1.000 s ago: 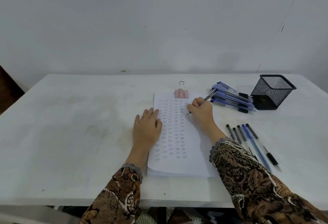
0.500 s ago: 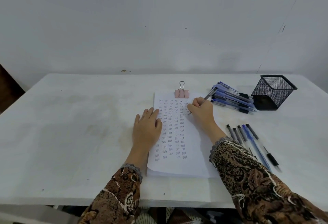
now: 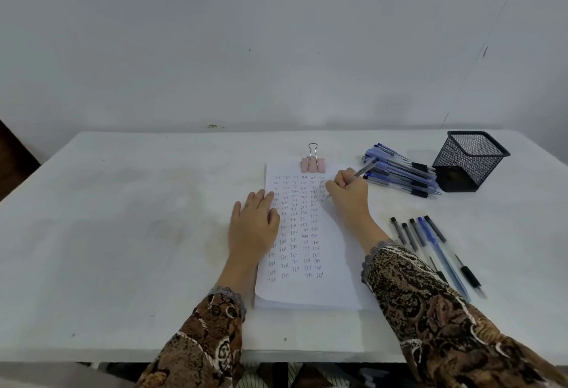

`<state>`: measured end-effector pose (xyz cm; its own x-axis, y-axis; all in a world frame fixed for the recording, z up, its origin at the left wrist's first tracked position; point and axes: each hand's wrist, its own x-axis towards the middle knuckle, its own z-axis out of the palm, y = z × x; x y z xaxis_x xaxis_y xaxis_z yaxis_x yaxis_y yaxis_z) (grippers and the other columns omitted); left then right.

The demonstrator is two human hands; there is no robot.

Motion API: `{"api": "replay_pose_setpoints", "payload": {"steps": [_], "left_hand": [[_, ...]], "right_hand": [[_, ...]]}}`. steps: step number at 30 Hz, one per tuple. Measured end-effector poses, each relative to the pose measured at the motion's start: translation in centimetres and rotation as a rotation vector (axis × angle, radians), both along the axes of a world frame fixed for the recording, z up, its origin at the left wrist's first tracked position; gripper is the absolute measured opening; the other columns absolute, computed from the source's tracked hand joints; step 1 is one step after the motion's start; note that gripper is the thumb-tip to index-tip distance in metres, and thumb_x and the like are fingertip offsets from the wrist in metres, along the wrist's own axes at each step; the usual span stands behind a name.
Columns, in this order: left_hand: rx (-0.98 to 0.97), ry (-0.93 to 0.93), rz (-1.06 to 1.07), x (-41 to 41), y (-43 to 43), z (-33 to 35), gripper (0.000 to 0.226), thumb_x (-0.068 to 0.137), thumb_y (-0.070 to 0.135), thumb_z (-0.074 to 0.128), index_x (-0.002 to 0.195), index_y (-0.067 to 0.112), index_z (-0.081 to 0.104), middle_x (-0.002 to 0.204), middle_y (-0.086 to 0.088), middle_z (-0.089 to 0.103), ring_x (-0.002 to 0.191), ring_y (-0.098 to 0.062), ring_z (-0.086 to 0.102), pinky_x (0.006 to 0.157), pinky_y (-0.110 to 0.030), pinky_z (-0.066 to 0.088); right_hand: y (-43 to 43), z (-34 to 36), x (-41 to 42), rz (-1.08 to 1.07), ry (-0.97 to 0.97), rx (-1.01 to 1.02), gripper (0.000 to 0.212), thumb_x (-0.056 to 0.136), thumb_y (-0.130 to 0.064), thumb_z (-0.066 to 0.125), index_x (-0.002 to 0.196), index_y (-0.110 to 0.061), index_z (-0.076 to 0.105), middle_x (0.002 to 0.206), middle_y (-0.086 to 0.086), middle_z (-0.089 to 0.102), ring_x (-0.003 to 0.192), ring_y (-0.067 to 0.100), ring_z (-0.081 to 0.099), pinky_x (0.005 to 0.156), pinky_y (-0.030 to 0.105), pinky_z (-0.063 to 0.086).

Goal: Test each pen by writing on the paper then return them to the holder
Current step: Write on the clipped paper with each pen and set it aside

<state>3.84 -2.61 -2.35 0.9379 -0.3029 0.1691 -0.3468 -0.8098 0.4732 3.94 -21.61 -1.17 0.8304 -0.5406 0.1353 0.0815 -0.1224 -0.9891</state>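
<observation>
A stack of white paper [image 3: 332, 249], filled with rows of small written words, lies in the middle of the table under a pink binder clip [image 3: 313, 164]. My left hand [image 3: 254, 228] rests flat on the paper's left edge. My right hand [image 3: 349, 195] grips a pen [image 3: 364, 169] with its tip down on the upper right part of the sheet. A heap of blue pens [image 3: 402, 174] lies to the right of the paper. Beside it stands a black mesh holder [image 3: 470, 160] with no pens showing in it. Several more pens [image 3: 430, 243] lie in a row near my right forearm.
The white table [image 3: 123, 218] runs up to a plain grey wall at the back. Its front edge is close to my body. A dark opening shows at the far left.
The right hand has shifted very slightly on the upper right of the sheet with the pen still in its grip. The left hand has stayed put.
</observation>
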Motion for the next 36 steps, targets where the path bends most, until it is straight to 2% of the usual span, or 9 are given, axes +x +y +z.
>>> {"api": "replay_pose_setpoints", "payload": {"steps": [3,8,12,15,19,24,27,31,36], "left_hand": [[0.006,-0.003,-0.002,0.0,0.0,0.0,0.046,0.098,0.026,0.028,0.143,0.020,0.029,0.152,0.001,0.023,0.142,-0.013,0.013,0.116,-0.035,0.002],[0.021,-0.007,0.007,0.1,-0.1,-0.1,0.046,0.098,0.027,0.028,0.143,0.021,0.028,0.153,0.002,0.023,0.142,-0.013,0.012,0.116,-0.035,0.003],[0.021,-0.012,0.009,0.0,-0.1,-0.1,0.046,0.098,0.026,0.028,0.143,0.021,0.029,0.152,0.002,0.023,0.142,-0.013,0.013,0.116,-0.035,0.003],[0.022,-0.009,0.010,0.1,-0.1,0.0,0.046,0.098,0.027,0.028,0.143,0.021,0.029,0.152,0.002,0.023,0.142,-0.013,0.013,0.116,-0.035,0.003],[0.020,0.002,0.010,0.1,-0.1,-0.1,0.046,0.098,0.027,0.027,0.143,0.022,0.029,0.153,0.002,0.023,0.142,-0.013,0.012,0.116,-0.035,0.003],[0.019,0.008,0.007,0.0,-0.1,0.0,0.046,0.098,0.027,0.027,0.143,0.021,0.028,0.153,0.002,0.022,0.142,-0.013,0.012,0.116,-0.034,0.002],[0.017,0.007,0.000,0.1,-0.1,0.0,0.046,0.098,0.027,0.028,0.143,0.020,0.028,0.152,0.001,0.023,0.142,-0.014,0.013,0.117,-0.036,0.003],[0.018,0.010,-0.008,0.1,0.0,0.0,0.046,0.098,0.027,0.028,0.143,0.020,0.028,0.152,0.001,0.023,0.142,-0.015,0.013,0.116,-0.036,0.004],[0.012,0.009,-0.001,0.0,-0.1,0.0,0.046,0.098,0.026,0.028,0.143,0.020,0.028,0.153,0.001,0.022,0.142,-0.014,0.013,0.117,-0.036,0.004]], "right_hand": [[-0.7,0.6,-0.1,0.030,-0.037,0.339,0.045,0.088,-0.007,0.059,0.058,-0.022,0.029,0.042,-0.010,0.029,0.037,0.007,0.026,0.037,0.016,0.021],[-0.6,1.9,-0.8,0.074,-0.008,0.767,0.038,0.098,-0.052,0.026,0.080,-0.019,0.034,0.038,-0.007,0.035,0.028,0.007,0.024,0.037,0.009,0.017],[0.6,1.8,-1.4,0.022,-0.091,0.989,0.031,0.101,-0.030,0.035,0.077,-0.015,0.048,0.052,-0.002,0.046,0.041,0.012,0.040,0.040,0.015,0.036],[1.3,1.6,-1.6,0.036,-0.131,1.110,0.031,0.101,-0.034,0.033,0.087,-0.016,0.054,0.062,-0.003,0.042,0.038,0.010,0.033,0.040,0.014,0.029],[1.5,1.5,-1.7,0.007,-0.118,1.109,0.036,0.102,-0.038,0.029,0.079,-0.021,0.049,0.047,-0.007,0.034,0.034,0.011,0.027,0.041,0.013,0.025],[1.6,2.0,-1.9,0.002,-0.037,1.076,0.030,0.101,-0.032,0.033,0.077,-0.020,0.047,0.047,-0.006,0.032,0.034,0.011,0.026,0.039,0.014,0.023],[0.5,3.2,-2.7,0.009,0.140,0.806,0.027,0.101,-0.028,0.034,0.083,-0.017,0.051,0.064,-0.002,0.037,0.044,0.014,0.031,0.044,0.021,0.027],[-4.4,4.7,-5.1,-0.032,0.381,-0.071,0.018,0.097,-0.020,0.044,0.088,-0.014,0.059,0.072,0.002,0.044,0.058,0.017,0.039,0.055,0.025,0.035],[-11.1,5.0,-9.6,-0.168,0.774,-0.663,0.031,0.097,-0.016,0.043,0.111,0.007,0.059,0.109,0.026,0.062,0.105,0.036,0.057,0.088,0.034,0.041]]}}
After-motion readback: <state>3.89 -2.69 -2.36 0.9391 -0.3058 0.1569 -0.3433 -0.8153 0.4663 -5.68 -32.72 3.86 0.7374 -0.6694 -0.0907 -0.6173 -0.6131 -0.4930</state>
